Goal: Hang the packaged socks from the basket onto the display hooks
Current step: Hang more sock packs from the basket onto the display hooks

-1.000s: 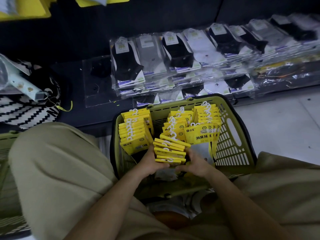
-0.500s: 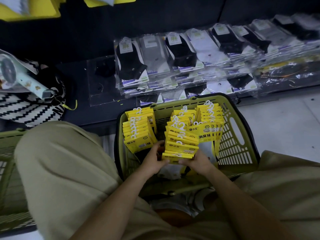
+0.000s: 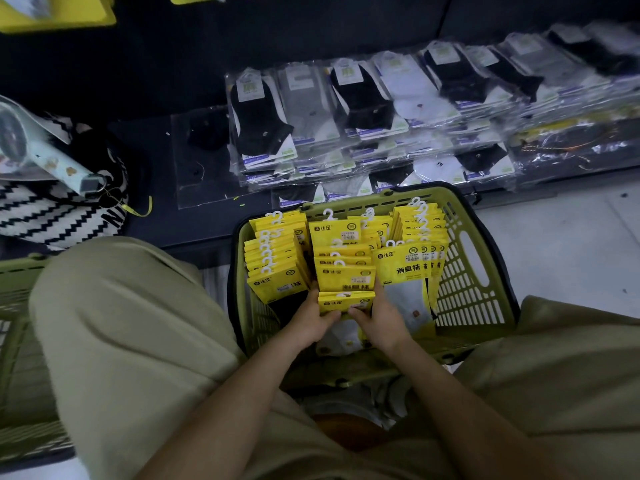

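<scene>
A green plastic basket (image 3: pixel 471 285) stands on the floor between my knees, filled with rows of yellow-carded sock packs with white hooks. My left hand (image 3: pixel 310 318) and my right hand (image 3: pixel 379 320) both grip the middle stack of sock packs (image 3: pixel 346 282) from its near end, fingers wrapped around its sides. The stack stands upright inside the basket. Another row of packs (image 3: pixel 273 261) sits at the left and one (image 3: pixel 415 244) at the right. No display hooks are visible.
Clear-bagged black, grey and white socks (image 3: pixel 363 112) lie in rows on a dark low shelf behind the basket. A zigzag black-and-white bag (image 3: pixel 52 216) with a pale fan lies at left. A second green basket (image 3: pixel 17 341) sits far left. Pale floor lies at right.
The middle stack, fanned out and leaning toward me a second ago, has been pushed together and raised upright between both hands. The camera has shifted slightly.
</scene>
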`<state>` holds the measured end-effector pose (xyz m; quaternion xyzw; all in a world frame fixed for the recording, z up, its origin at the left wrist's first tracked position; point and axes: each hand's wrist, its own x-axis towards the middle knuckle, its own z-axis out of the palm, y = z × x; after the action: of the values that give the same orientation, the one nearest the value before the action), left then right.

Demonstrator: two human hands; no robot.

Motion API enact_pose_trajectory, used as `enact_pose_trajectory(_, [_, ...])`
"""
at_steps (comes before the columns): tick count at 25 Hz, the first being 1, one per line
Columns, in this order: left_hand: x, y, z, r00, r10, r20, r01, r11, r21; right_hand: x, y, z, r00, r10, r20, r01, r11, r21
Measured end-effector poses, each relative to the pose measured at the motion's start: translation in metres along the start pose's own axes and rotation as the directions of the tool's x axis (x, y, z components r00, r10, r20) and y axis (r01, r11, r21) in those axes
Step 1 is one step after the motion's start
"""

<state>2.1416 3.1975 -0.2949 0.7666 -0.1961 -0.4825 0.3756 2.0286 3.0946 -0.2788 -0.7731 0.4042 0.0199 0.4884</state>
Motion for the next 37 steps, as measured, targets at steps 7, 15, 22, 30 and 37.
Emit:
enact_pose_trajectory(7, [0.002,-0.003,-0.001,0.992,-0.015,-0.124,0.020,0.999,0.041,0.001,0.004,-0.001,0.998,0.051,-0.028,-0.053,0.996,-0.074])
enact_pose_trajectory(15, [-0.005,0.058,-0.038,0.990,0.048,-0.131,-0.067,0.987,-0.143,0.018,-0.043,-0.049,0.999,-0.049,-0.008,0.049,0.932,0.360])
enact_pose_trajectory(22, [-0.020,0.169,-0.092,0.930,0.342,-0.137,-0.366,0.824,-0.432,0.039,-0.156,-0.115,0.968,-0.215,-0.127,0.249,0.796,0.552])
enact_pose_trajectory(30, [-0.052,0.275,-0.143,0.796,0.517,-0.315,-0.605,0.666,-0.436,0.041,-0.257,-0.173,0.851,-0.297,-0.433,0.476,0.785,0.396])
enact_pose_trajectory(37, [-0.079,0.315,-0.187,0.686,0.623,-0.377,-0.724,0.532,-0.439,0.026,-0.317,-0.207,0.807,-0.501,-0.313,0.588,0.637,0.498])
